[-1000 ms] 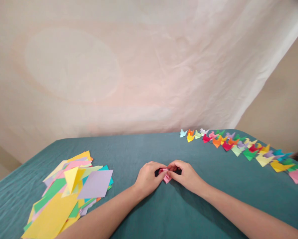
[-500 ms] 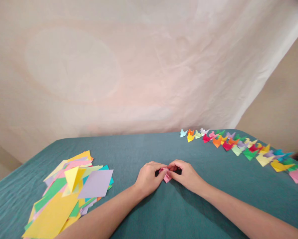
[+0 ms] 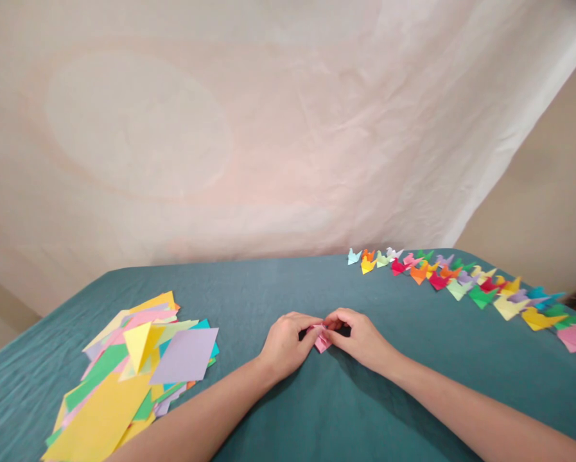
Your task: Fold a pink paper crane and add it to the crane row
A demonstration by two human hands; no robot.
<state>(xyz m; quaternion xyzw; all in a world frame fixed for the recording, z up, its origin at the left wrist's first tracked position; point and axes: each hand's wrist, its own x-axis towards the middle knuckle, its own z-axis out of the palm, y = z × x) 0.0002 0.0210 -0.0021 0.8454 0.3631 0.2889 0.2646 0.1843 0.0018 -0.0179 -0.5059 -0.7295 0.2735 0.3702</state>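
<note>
A small folded piece of pink paper (image 3: 322, 342) lies between my hands, low over the middle of the table. My left hand (image 3: 290, 340) pinches its left side with thumb and fingers. From the right, my right hand (image 3: 352, 335) grips it the same way, its thumb across the front. The fingertips of both hands nearly meet at the paper's top edge. Fingers cover much of the paper, so its full shape is hidden.
At left lies a loose heap of coloured paper sheets (image 3: 105, 410), with a lilac square (image 3: 185, 355) and a folded yellow piece (image 3: 138, 343) on top. Several folded paper birds (image 3: 483, 296) stand in rows along the right. A dark green cloth (image 3: 263, 289) covers the table; pale fabric (image 3: 288, 128) hangs behind.
Hardly anything differs. Both hands keep their pinch on the pink paper in the same spot, and the view has shifted very slightly.
</note>
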